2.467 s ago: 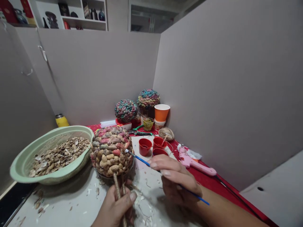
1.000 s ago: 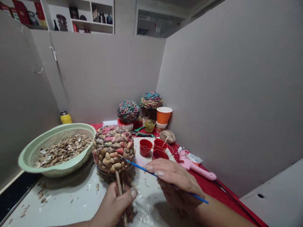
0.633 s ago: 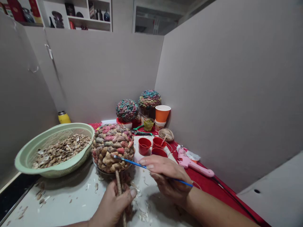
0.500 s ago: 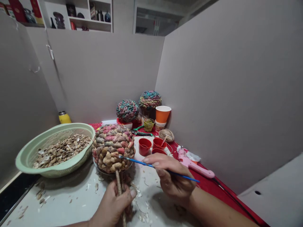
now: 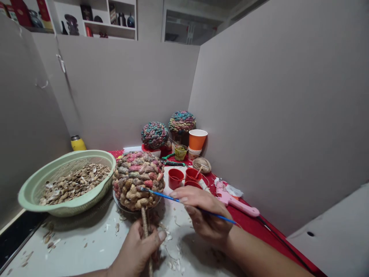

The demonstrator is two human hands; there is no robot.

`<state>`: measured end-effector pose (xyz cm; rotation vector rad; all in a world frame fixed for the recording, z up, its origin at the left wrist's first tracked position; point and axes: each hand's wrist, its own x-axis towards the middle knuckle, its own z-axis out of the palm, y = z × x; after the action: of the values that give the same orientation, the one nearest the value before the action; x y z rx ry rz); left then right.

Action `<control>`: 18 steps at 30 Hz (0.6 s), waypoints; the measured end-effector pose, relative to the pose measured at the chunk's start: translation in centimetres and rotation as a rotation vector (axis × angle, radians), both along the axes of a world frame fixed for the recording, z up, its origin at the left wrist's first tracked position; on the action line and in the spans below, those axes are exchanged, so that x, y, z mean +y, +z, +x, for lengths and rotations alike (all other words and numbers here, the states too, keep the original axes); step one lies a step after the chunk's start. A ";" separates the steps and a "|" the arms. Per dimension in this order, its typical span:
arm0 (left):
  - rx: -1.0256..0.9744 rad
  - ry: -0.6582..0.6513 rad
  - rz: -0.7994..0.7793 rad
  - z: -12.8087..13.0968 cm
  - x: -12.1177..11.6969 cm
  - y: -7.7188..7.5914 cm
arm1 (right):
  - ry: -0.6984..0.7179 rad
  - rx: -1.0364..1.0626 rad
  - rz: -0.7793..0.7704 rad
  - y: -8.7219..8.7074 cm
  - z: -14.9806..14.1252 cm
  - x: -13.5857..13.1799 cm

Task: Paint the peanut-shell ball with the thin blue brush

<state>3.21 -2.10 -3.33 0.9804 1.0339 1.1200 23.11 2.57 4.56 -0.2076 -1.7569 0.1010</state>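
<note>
A ball covered in peanut shells (image 5: 138,175), partly coloured red and grey with bare tan shells low down, rests on a round dish in front of me. Its twine-wrapped stem (image 5: 145,223) points toward me, and my left hand (image 5: 141,244) is closed around it. My right hand (image 5: 206,211) pinches a thin blue paintbrush (image 5: 164,196). The bristles touch the shells on the ball's lower front. Right behind the brush stand several small red cups (image 5: 175,178); the nearest is partly hidden by my right hand.
A green basket (image 5: 29,198) of peanut shells stands at left. Two coloured shell balls (image 5: 155,134), an orange cup (image 5: 197,140), green-handled pliers (image 5: 175,164) and twine (image 5: 201,165) are behind. A pink glue gun (image 5: 236,204) lies right. Shell bits litter the white board (image 5: 95,246).
The brush tip has moved left and down across the ball's front, from a reddish shell onto the tan ones. My left hand still grips the stem. The view has shifted slightly.
</note>
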 end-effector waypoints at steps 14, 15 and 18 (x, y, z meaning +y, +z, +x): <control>0.001 -0.048 -0.048 0.5 -1.2 3.0 | -0.699 0.255 -0.285 3.8 5.8 3.9; 0.010 -0.045 -0.050 0.6 -1.2 3.2 | -0.731 0.201 -0.320 3.9 6.4 4.5; 0.025 -0.036 -0.057 0.6 -1.3 3.7 | -0.818 0.047 -0.398 3.9 7.7 5.9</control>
<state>3.83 -3.39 0.39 0.9658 1.0592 1.0453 30.85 8.48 8.50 -1.1784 -1.4715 -0.1413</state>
